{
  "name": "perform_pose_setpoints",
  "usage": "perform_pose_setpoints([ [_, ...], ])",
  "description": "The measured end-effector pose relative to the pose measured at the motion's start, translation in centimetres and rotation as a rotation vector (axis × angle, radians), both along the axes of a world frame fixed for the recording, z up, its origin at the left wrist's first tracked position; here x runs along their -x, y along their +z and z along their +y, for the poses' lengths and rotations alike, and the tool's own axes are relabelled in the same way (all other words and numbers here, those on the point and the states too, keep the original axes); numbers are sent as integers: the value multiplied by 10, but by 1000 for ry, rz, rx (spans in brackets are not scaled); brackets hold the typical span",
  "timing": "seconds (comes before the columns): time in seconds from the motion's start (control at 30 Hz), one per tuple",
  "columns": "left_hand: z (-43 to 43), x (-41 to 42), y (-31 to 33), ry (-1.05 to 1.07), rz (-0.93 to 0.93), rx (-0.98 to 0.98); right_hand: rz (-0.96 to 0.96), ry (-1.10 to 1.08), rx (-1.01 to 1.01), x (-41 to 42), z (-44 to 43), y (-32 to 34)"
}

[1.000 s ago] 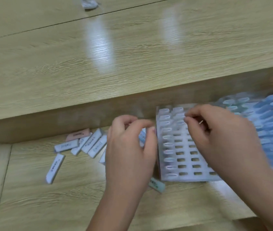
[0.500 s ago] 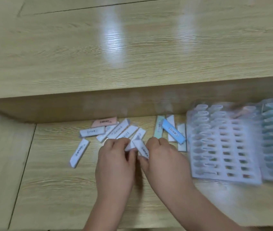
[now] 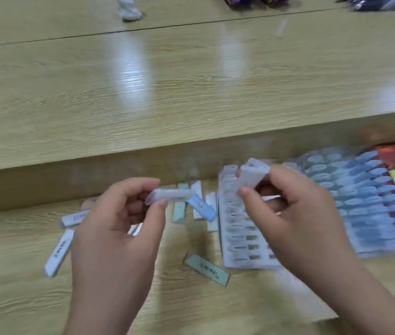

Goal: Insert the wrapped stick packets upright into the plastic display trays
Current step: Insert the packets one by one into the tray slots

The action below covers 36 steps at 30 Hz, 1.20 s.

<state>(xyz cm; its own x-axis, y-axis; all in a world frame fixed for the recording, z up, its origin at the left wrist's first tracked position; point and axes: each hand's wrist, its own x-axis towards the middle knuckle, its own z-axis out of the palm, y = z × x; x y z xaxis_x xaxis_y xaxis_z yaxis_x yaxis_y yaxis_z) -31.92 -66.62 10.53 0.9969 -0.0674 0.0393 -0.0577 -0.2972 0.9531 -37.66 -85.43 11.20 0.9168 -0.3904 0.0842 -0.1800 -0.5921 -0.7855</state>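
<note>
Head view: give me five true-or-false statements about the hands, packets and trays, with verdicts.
1. The left hand pinches a white packet. True.
2. The right hand is empty. False: it pinches a second white packet.
3. The near tray is full. False: many of its slots show empty.
4. A teal packet lies flat on the table. True.
5. The far tray holds no packets. False: rows of blue packets stand in it.
</note>
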Motion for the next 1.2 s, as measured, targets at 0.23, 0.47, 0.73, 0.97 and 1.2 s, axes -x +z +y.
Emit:
perform_pose_setpoints([
  [0.23,-70,8,2,-236,-213,-220,86,-52,61,8,-64,-30],
  [0.47,-89,11,-29,-333,-374,-454,162,43,88,-3,-67,-49],
  [0.73,-84,8,-43,-351,-436,-516,343,110,310,-9,-62,-47],
  [0.97,-86,5,-48,-446,-539,-527,312,133,564,-7,-55,-58],
  [1.2,-88,6,-47,-483,-573,-764,391,175,571,-8,-58,-58],
])
